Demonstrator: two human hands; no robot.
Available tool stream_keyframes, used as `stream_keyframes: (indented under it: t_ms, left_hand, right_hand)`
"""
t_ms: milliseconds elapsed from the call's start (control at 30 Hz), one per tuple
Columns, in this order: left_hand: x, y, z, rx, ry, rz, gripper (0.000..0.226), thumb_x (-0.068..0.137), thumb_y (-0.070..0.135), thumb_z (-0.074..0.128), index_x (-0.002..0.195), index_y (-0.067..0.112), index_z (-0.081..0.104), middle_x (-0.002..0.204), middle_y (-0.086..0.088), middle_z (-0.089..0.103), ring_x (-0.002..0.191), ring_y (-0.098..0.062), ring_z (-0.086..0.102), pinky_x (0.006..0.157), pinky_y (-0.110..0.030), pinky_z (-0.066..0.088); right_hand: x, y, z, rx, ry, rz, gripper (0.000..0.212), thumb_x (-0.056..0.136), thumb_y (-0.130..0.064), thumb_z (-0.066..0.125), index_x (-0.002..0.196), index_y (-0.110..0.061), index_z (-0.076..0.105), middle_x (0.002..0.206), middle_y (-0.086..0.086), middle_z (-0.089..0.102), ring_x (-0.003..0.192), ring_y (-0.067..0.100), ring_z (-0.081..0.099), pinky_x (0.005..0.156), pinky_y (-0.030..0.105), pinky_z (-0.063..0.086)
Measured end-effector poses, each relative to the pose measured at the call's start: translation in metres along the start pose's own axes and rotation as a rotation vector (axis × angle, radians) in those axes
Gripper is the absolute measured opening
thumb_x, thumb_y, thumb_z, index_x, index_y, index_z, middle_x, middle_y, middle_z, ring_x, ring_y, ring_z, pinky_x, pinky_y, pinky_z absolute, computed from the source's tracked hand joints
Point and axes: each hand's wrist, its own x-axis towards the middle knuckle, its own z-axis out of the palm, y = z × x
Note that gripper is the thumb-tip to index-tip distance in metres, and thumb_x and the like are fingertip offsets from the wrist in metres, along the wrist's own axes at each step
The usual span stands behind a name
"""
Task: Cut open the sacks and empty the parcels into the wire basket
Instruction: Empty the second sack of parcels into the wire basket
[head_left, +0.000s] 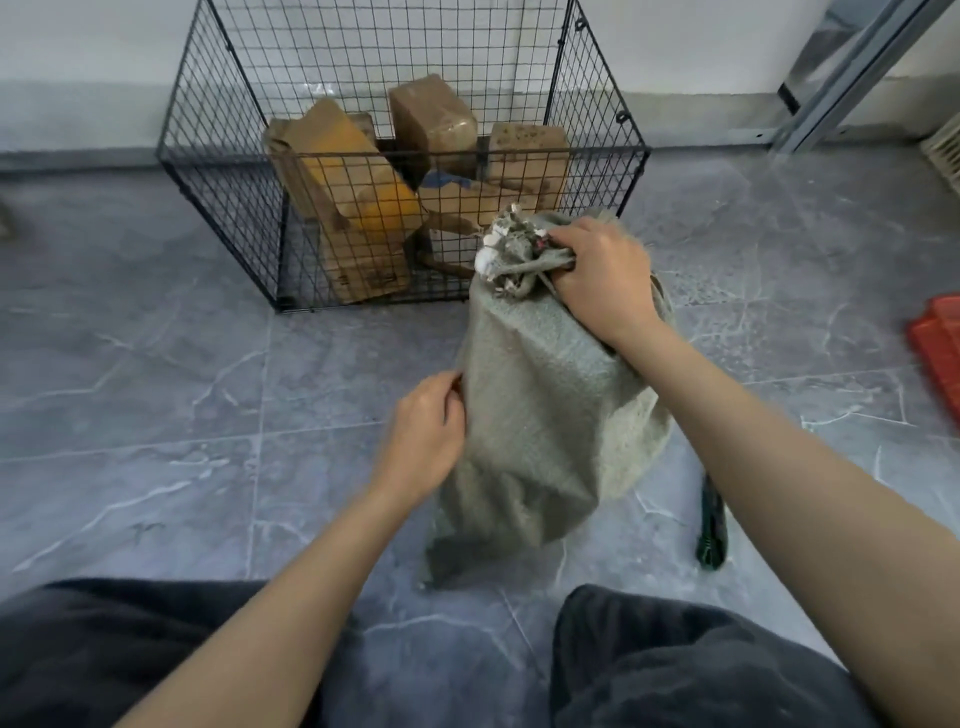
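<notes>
A grey-green woven sack stands upright on the floor in front of me, its neck bunched and tied at the top. My right hand grips that tied neck. My left hand pinches the sack's left side, about halfway down. Just behind the sack stands the black wire basket, open at the top. Several brown and yellow taped parcels lie piled inside it.
A dark green-handled tool lies on the grey tiled floor to the right of the sack. A red crate sits at the right edge. A metal frame leg leans at the back right. My knees fill the bottom.
</notes>
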Motion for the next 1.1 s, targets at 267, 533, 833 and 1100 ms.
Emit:
stream_keyframes:
  t_ms: [267,533,833,1100]
  left_hand:
    - [-0.035,-0.082,0.027,-0.025,-0.235,-0.537,0.034,0.090,0.000,0.041,0.116,0.001,0.063,0.120,-0.017,0.064,0.113,-0.030,0.057,0.094,-0.031,0.042]
    - [-0.078,-0.137,0.048,-0.070,-0.329,-0.847,0.030,0.090,0.000,0.046,0.117,0.001,0.061,0.116,-0.024,0.063,0.106,-0.040,0.060,0.087,-0.045,0.049]
    - [-0.097,-0.133,0.059,-0.433,-0.360,-1.103,0.017,0.091,0.009,0.052,0.075,0.009,0.059,0.066,-0.009,0.057,0.055,-0.017,0.053,0.045,-0.021,0.038]
    - [-0.089,-0.130,0.054,-0.674,-0.237,-1.160,0.021,0.094,0.009,0.043,0.079,0.011,0.057,0.076,-0.009,0.057,0.070,-0.019,0.057,0.061,-0.030,0.044]
  right_hand:
    - [-0.001,0.002,-0.001,0.010,0.005,-0.018,0.032,0.086,-0.017,0.056,0.116,-0.019,0.066,0.114,0.008,0.065,0.106,0.034,0.056,0.084,0.044,0.043]
    - [-0.004,0.007,-0.002,0.032,0.021,-0.012,0.026,0.087,-0.024,0.052,0.105,-0.014,0.068,0.105,0.010,0.065,0.100,0.035,0.055,0.074,0.038,0.039]
    - [-0.009,0.005,-0.007,0.025,0.031,0.020,0.028,0.086,-0.025,0.051,0.105,-0.013,0.067,0.104,0.011,0.064,0.100,0.033,0.055,0.080,0.039,0.041]
    - [-0.013,0.004,-0.008,0.077,0.080,0.036,0.031,0.082,-0.030,0.052,0.101,-0.012,0.068,0.099,0.010,0.065,0.097,0.034,0.057,0.077,0.042,0.042]
